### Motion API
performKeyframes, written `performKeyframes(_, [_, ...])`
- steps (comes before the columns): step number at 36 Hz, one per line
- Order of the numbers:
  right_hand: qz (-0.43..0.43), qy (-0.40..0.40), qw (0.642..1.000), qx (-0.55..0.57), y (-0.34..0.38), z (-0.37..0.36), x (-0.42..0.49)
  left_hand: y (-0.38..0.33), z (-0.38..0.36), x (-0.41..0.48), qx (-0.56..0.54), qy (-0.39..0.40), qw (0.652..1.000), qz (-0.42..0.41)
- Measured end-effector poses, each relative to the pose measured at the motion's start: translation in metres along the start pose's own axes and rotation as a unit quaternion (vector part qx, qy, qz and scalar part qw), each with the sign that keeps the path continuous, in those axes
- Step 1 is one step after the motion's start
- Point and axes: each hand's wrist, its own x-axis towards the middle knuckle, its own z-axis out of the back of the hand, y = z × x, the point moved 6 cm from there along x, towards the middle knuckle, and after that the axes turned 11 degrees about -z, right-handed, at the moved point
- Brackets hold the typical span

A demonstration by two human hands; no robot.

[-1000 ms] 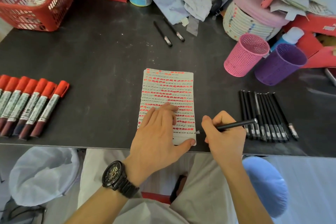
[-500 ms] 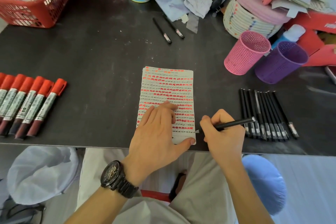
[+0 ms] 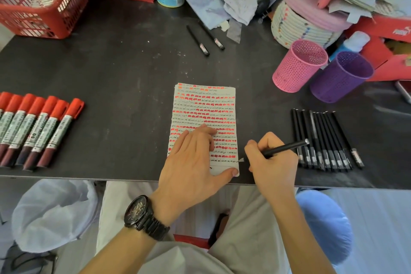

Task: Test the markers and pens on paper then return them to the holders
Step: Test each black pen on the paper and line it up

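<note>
At paper point(image 3: 203, 107) foot, I note left hand point(image 3: 191, 167) flat, right hand point(image 3: 273, 163) gripping pen point(image 3: 287, 147) mid-test; next, I reckon, into holder point(image 3: 299, 66)

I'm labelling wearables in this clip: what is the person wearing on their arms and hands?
No gloves or rings show on the left hand or the right hand. The left wrist carries a black wristwatch with a dark dial and a link bracelet. Both forearms are uncovered, and no sleeves reach into view.
</note>
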Motion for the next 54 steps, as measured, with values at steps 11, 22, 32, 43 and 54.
performKeyframes(11, [-0.062,0.021,0.985,0.161,0.009,0.009,0.001,0.02,0.013,-0.001,-0.33,-0.045,0.933,0.134])
performKeyframes(22, [-0.089,0.168,0.945,0.267,0.012,0.001,0.0,0.034,0.027,-0.005,-0.343,-0.146,0.923,0.099])
performKeyframes(32, [-0.069,0.158,0.946,0.276,0.006,0.01,0.003,0.03,0.017,-0.004,-0.305,-0.077,0.941,0.126])
performKeyframes(43, [-0.053,0.17,0.953,0.246,0.007,0.009,0.001,0.03,0.018,-0.005,-0.271,-0.085,0.951,0.119])
performKeyframes(54, [-0.02,0.202,0.968,0.145,0.022,-0.009,-0.011,0.026,0.014,-0.004,-0.281,-0.053,0.952,0.109])
